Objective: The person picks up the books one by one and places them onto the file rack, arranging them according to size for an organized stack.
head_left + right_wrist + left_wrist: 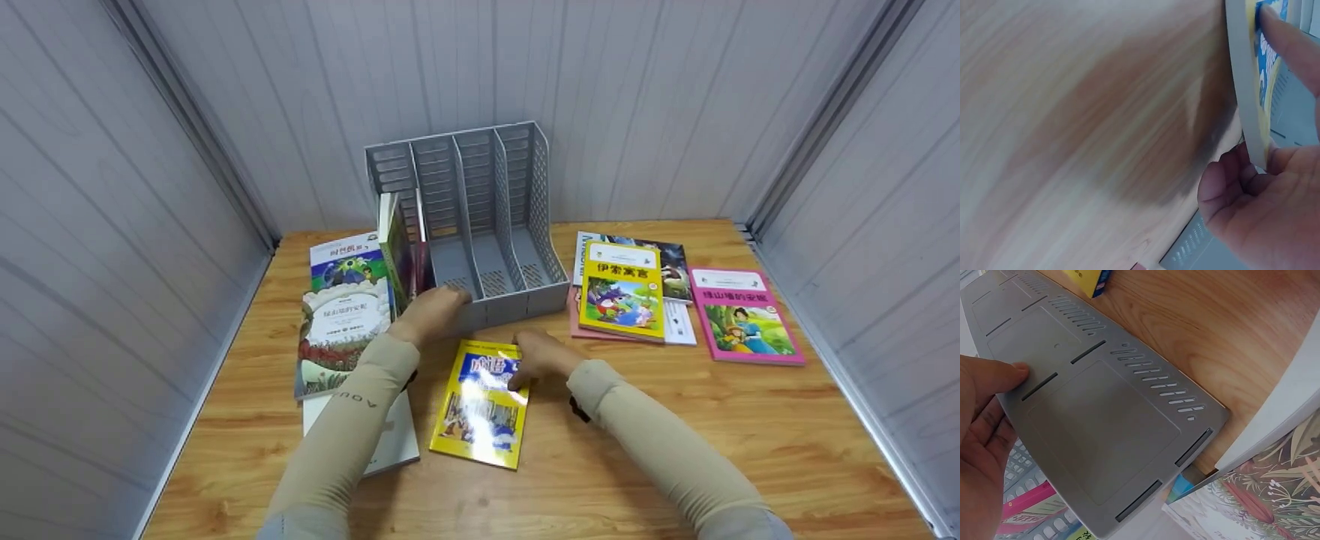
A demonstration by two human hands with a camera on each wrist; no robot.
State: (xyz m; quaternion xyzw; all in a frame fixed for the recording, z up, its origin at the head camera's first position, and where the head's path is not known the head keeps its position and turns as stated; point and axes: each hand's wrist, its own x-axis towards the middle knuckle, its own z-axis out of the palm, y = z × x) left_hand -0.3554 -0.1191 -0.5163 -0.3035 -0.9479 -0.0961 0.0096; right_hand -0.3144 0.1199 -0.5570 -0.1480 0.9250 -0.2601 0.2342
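My left hand (pixel 435 311) grips the front edge of a grey slotted magazine organizer (pixel 517 307). In the left wrist view its thumb (pixel 1002 377) lies on the grey panel (pixel 1100 433) and the other fingers go behind. Two or so books (pixel 397 247) stand upright in the leftmost compartment. My right hand (pixel 544 354) holds a yellow book (pixel 480 420) by its upper right side, in front of the organizer. The right wrist view has the thumb on the cover and curled fingers under the pale page edge (pixel 1244 84).
Left of the organizer, illustrated books (pixel 341 322) overlap, with a white book (pixel 394 439) nearer me. To the right, a yellow-bordered book (pixel 622 292) tops a small stack, and a pink book (pixel 746 319) lies beside it. Panelled walls (pixel 637 112) enclose the wooden table (pixel 637 480).
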